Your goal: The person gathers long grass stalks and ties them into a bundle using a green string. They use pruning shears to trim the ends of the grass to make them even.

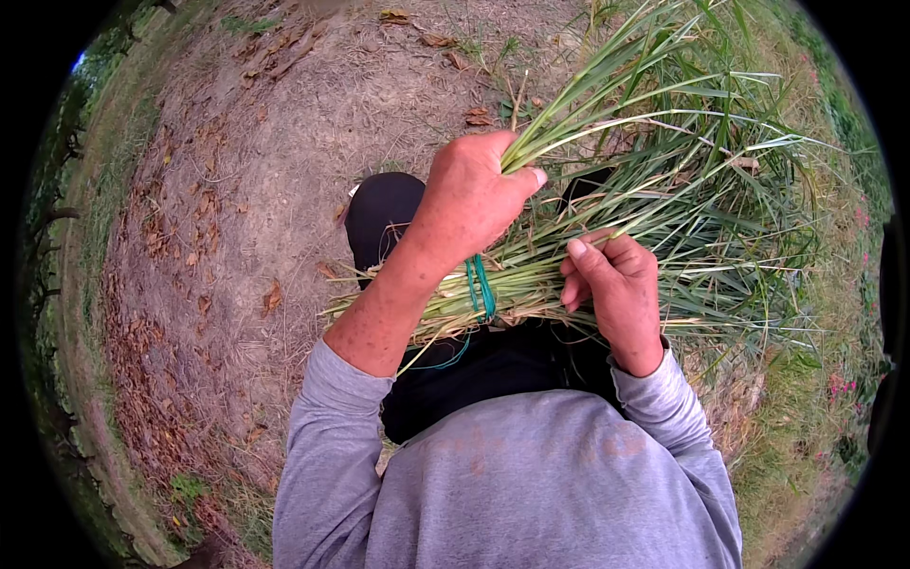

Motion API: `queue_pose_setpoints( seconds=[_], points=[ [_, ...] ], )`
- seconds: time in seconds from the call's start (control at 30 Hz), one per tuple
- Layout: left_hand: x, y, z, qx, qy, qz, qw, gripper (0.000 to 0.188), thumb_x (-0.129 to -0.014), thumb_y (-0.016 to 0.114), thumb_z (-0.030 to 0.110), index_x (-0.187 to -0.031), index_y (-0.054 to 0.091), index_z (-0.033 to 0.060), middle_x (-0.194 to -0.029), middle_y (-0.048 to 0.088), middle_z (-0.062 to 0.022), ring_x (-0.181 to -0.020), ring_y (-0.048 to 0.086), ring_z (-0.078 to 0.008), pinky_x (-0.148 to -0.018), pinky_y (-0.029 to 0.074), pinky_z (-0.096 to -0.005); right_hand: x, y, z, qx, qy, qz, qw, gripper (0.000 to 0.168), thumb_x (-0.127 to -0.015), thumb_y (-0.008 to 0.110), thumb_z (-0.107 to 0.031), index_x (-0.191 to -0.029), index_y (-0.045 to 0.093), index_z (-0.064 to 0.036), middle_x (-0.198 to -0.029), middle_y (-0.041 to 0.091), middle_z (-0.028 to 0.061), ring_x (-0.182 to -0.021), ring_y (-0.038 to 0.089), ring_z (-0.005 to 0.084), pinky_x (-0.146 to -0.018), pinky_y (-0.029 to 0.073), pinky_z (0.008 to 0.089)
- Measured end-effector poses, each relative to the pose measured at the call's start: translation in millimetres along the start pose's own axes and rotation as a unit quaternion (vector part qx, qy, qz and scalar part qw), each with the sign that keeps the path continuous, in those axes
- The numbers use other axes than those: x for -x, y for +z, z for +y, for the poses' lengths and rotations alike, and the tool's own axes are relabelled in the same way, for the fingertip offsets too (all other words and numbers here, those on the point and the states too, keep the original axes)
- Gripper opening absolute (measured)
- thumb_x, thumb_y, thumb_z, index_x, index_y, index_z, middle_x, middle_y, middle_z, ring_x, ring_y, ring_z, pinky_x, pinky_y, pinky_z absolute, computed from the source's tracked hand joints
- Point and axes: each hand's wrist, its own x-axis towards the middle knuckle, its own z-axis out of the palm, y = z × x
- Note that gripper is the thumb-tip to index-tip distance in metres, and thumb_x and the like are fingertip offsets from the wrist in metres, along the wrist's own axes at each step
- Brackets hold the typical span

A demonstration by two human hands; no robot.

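My left hand (473, 195) is closed around a handful of long green grass stalks (569, 117), whose leafy ends fan out to the upper right. Below it, a thick bundle of grass (526, 284) lies across my lap, cut ends to the left and leaves to the right. Teal cord (481, 288) is wrapped around the bundle near its cut ends, and a loose length hangs beneath it. My right hand (615, 284) rests against the front of the bundle, pinching a thin grass stalk (633, 222) between thumb and forefinger. The left forearm hides part of the cut ends.
My dark-trousered knee (384, 213) juts out beyond the bundle. Bare soil (284, 142) with scattered dry leaves (272, 297) spreads to the left. Growing grass (775, 427) and small pink flowers (839, 386) are along the right. A thin dry stick (520, 99) stands beyond my left hand.
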Motion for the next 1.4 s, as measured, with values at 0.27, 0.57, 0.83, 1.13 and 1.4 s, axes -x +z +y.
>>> queue_pose_setpoints(
  seconds=[0.27, 0.57, 0.83, 1.13, 1.4],
  points=[
    [-4.9, 0.6, -5.6, -0.021, 0.006, 0.000, 1.000, 0.015, -0.079, 0.070, 0.012, -0.086, 0.067, -0.0009, -0.063, 0.057, -0.0008, -0.060, 0.050, -0.0083, -0.056, 0.043, -0.0295, 1.6, -5.6, -7.7, 0.004, 0.040, -0.015, 0.999, 0.020, -0.096, 0.061, -0.013, -0.086, 0.062, 0.005, -0.068, 0.061, 0.0045, -0.050, 0.058, 0.0088, -0.042, 0.046, 0.0212],
    [-2.4, -0.4, -5.9, -0.008, -0.001, -0.006, 1.000, 0.014, -0.079, 0.069, 0.012, -0.084, 0.066, -0.0003, -0.063, 0.056, 0.0000, -0.061, 0.049, -0.0080, -0.058, 0.043, -0.0287, 24.7, -46.1, -21.1, 0.134, -0.027, -0.071, 0.988, 0.019, -0.094, 0.063, -0.012, -0.085, 0.065, 0.005, -0.069, 0.061, 0.0026, -0.053, 0.058, 0.0067, -0.049, 0.043, 0.0217],
    [-5.2, 0.7, -6.6, -0.021, 0.000, -0.006, 1.000, 0.015, -0.079, 0.070, 0.011, -0.088, 0.066, -0.0005, -0.067, 0.057, 0.0007, -0.065, 0.050, -0.0081, -0.062, 0.044, -0.0287, 10.5, -51.6, -68.7, 0.399, -0.349, -0.048, 0.846, 0.013, -0.079, 0.070, 0.002, -0.092, 0.067, -0.001, -0.085, 0.067, 0.0121, -0.074, 0.067, 0.0252, -0.064, 0.053, 0.0318],
    [-4.3, 0.9, -11.8, -0.028, -0.010, -0.004, 1.000, 0.018, -0.079, 0.070, 0.013, -0.091, 0.068, -0.0001, -0.066, 0.058, -0.0016, -0.063, 0.051, -0.0090, -0.061, 0.044, -0.0300, -19.1, -53.2, -80.6, 0.533, -0.456, -0.135, 0.700, 0.029, -0.071, 0.074, -0.005, -0.099, 0.066, -0.006, -0.093, 0.065, 0.0072, -0.087, 0.063, 0.0281, -0.077, 0.051, 0.0404],
    [-4.0, -0.4, -13.0, -0.052, 0.007, -0.005, 0.999, 0.021, -0.080, 0.070, 0.016, -0.094, 0.069, 0.0001, -0.066, 0.060, -0.0047, -0.063, 0.053, -0.0106, -0.061, 0.046, -0.0315, -32.3, -62.6, -63.9, 0.540, -0.406, -0.214, 0.705, 0.019, -0.072, 0.073, -0.007, -0.089, 0.067, -0.006, -0.081, 0.064, 0.0057, -0.075, 0.063, 0.0256, -0.067, 0.048, 0.0396]
  ],
)
